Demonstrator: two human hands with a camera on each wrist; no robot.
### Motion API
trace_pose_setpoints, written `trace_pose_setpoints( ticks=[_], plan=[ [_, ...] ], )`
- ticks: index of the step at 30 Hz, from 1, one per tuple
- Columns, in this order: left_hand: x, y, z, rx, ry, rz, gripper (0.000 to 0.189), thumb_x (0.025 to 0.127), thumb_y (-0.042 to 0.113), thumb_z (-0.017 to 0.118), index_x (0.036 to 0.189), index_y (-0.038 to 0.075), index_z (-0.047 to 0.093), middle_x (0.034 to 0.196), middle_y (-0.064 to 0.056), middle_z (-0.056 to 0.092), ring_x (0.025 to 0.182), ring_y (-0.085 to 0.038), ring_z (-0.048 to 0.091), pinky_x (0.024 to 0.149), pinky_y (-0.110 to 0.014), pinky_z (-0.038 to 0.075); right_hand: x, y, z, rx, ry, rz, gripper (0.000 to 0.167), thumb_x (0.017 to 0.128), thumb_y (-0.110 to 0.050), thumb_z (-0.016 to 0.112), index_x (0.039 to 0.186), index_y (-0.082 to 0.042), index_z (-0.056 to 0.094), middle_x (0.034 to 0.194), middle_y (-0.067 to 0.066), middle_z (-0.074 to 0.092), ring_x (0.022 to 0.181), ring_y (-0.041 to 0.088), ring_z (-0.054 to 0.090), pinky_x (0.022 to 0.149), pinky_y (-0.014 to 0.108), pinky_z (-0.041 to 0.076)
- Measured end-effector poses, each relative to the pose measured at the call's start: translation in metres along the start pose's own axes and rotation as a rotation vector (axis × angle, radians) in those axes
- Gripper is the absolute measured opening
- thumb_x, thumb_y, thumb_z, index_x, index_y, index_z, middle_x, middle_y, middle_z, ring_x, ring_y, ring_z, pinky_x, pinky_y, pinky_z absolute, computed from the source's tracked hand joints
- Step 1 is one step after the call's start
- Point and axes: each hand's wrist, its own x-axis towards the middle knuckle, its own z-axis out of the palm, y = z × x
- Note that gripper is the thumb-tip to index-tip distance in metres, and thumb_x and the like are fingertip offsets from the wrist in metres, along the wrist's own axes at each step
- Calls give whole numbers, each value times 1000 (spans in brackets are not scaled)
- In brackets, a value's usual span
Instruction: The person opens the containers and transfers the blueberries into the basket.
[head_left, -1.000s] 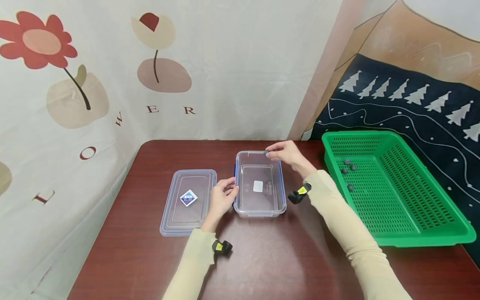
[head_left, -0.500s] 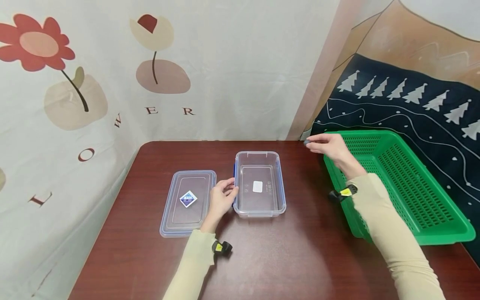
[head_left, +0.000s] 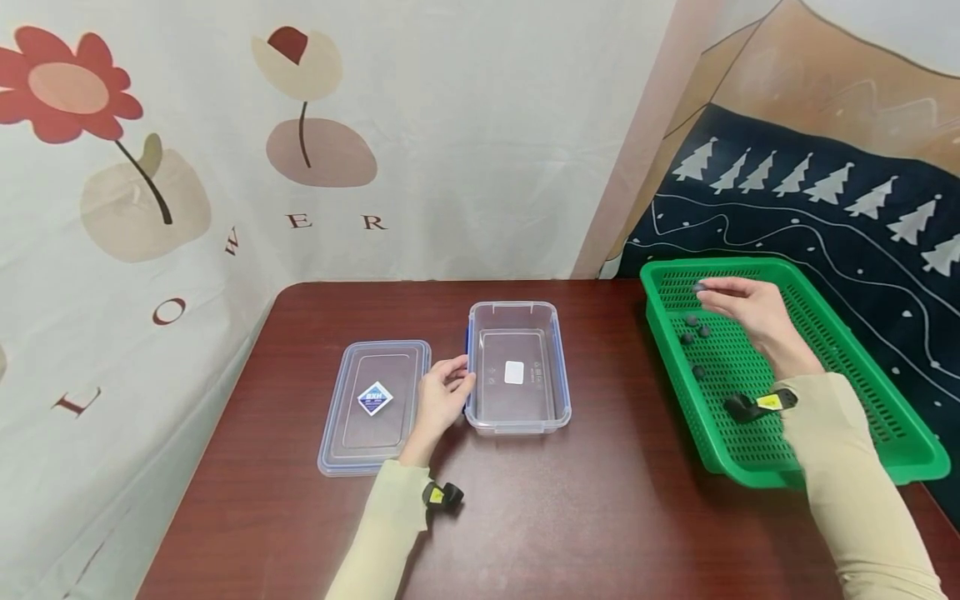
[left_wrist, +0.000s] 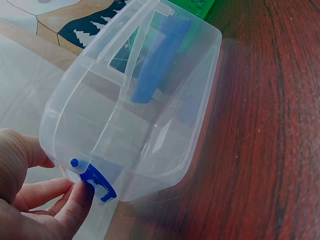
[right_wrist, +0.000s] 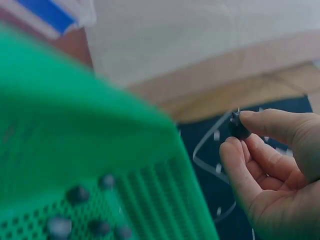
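Observation:
My right hand (head_left: 759, 317) pinches a blueberry (right_wrist: 239, 126) between thumb and fingertips, above the far left part of a green plastic basket (head_left: 862, 329). Several more blueberries (head_left: 698, 372) lie on the basket's perforated floor. On the table stands a clear plastic food container (head_left: 517, 412), lidless, with blue latches on its sides. My left hand (head_left: 442, 396) holds this container by its left side; in the left wrist view, thumb and fingers are at the wall beside a blue latch (left_wrist: 97, 181). Inside the container only a white label (head_left: 513, 372) shows.
Left of the container, the transparent lid (head_left: 375, 442) with a blue diamond sticker lies flat on the dark red wooden table (head_left: 540, 517). A printed cloth (head_left: 465, 150) hangs behind the table. The basket's raised rim borders the right side.
My right hand has moved right with the blueberry, from the container's far right corner, across the table, to above the green basket. My left hand stays at the container.

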Motion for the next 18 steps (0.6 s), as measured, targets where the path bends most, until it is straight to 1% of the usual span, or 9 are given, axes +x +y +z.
trace_pose_setpoints(
  ticks=[2,7,8,11,13,15,18],
  plan=[
    [-1,0,-1,-3,-1,10,29,79,-12,62,107,-20,59,97,-28,59,88,-39,61,81,-30,58,-2,6,-9,63,-3,20,19,85,-5,67,83,-23,73,82,-12,69,76,0,65,69,13,57],
    [-1,1,-2,-3,-1,3,29,79,-12,62,106,-20,59,96,-28,58,88,-39,61,82,-29,58,-3,25,-29,140,9,85,16,84,-2,67,86,-17,73,81,-9,70,76,1,66,68,14,57],
    [-2,1,-2,1,-2,5,29,79,-12,62,106,-20,59,96,-28,58,88,-38,61,81,-28,58,-3,29,-32,126,29,101,16,84,-3,68,86,-17,73,81,-10,70,76,1,66,68,14,57],
    [-2,2,-2,-5,-6,0,29,79,-12,62,107,-20,59,97,-28,58,89,-38,61,82,-28,58,-3,40,-40,93,32,128,16,85,-4,66,87,-19,72,82,-11,69,77,0,66,72,15,57],
    [-2,1,-2,-9,-6,1,29,79,-12,62,107,-20,59,97,-29,58,89,-39,61,82,-29,58,-3,45,-44,104,30,141,17,85,-4,66,86,-20,72,81,-11,69,77,0,65,72,16,58],
    [-2,1,-2,-16,-7,0,29,79,-12,62,107,-20,59,97,-29,58,89,-40,61,82,-30,58,-5,47,-47,110,0,140,19,87,-4,65,85,-22,72,82,-11,69,78,-1,65,74,16,57],
    [-2,1,-2,-14,-3,-5,29,79,-11,62,107,-20,59,97,-29,58,89,-39,61,82,-30,58,-5,49,-49,142,-5,157,20,86,-3,65,83,-22,73,81,-10,69,77,0,65,72,16,57]
  ],
)
